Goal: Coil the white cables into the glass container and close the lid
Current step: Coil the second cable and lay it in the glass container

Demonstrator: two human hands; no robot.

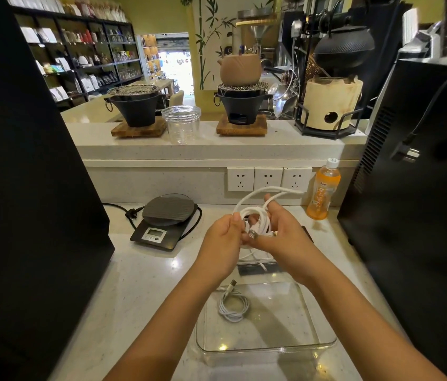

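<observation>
Winding a white cable (255,218) into loops above a pale stone counter (145,273), a person works with both bare hands at a tea shop's back bar. The left hand (221,240) pinches the near side of the bundle while the right hand (280,232) cradles the loops, fingers closed around them, with a slack length arching up past the wall sockets (268,178). One tail drops from the bundle toward the counter. A second cable (233,306), already coiled, lies inside the open glass container (321,340) just below the wrists, its plug pointing up and away. A clear piece that may be the lid (260,266) sits just beyond the container, half hidden by the forearms; it cannot be identified for certain. A digital scale (161,224) rests to the left, an orange drink bottle (324,188) to the right. The coiling step appears midway: the next move calls for gathering the loose arc and tail into the bundle, then lowering it beside the first coil before the lid goes on.
</observation>
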